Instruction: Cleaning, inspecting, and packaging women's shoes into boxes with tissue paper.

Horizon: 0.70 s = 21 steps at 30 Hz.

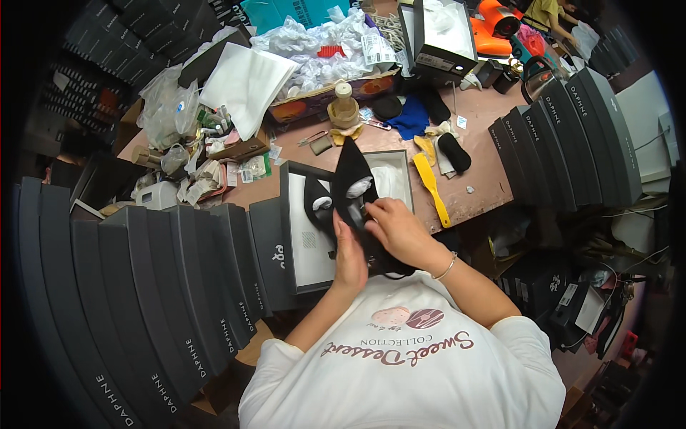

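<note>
The black pointed shoe [351,187] is upright over the open shoebox [300,236] at the table edge, its mate [319,204] beside it. My left hand [350,259] is closed round its heel end; my right hand [397,227] pinches near the opening, seemingly on white paper stuffing [359,188], though that's hard to see. I judge I'm stuffing it; next calls for a steady push inward.

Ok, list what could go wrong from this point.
1. The black pointed shoe is held up between the left hand and right hand; a slip could drop it onto the open shoe box below.
2. The tilted row of dark boxes at the person's left elbow might topple if nudged.
3. The yellow shoehorn lies near the table edge and could get knocked off.
</note>
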{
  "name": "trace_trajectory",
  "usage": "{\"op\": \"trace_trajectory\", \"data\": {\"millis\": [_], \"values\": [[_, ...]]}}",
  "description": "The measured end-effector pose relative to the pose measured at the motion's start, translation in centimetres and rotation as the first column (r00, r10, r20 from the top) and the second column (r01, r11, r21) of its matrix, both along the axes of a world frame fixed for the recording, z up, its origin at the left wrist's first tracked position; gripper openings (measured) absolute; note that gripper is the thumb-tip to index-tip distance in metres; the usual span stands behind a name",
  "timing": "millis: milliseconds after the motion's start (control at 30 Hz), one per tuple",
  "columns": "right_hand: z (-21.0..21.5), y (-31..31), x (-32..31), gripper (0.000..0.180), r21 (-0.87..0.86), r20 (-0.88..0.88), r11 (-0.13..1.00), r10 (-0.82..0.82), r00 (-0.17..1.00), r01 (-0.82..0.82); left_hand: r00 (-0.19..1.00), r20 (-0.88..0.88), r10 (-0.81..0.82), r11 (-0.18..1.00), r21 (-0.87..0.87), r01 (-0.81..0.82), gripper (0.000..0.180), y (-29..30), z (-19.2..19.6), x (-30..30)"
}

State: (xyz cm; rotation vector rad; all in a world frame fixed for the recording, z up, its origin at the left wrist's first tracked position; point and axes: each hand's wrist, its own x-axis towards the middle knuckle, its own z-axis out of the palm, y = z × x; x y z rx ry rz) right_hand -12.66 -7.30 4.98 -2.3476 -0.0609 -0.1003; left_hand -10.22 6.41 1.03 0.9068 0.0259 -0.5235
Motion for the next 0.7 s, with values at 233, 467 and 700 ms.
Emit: {"op": "trace_trajectory", "data": {"millis": [233,467,700], "values": [[1.4,-4.8,-6.0,0.095,0.090,-0.420,0.996,0.029,0.907,0.009,0.901,0.153,-0.405,0.913,0.115,0.391,0.070,-3.4,-2.4,-4.1],[-0.3,-9.2,-11.1,0.062,0.663,-0.604,0.446,-0.156,0.781,0.602,0.617,0.219,-0.756,0.540,0.742,0.398,0.037,-5.5,2.1,8.7],[0.1,-11.9,-8.7,0.060,0.726,-0.498,0.412,-0.235,0.834,0.550,0.186,0.000,-0.983,-0.005,1.000,-0.027,0.049,-8.6,1.7,12.6]]}}
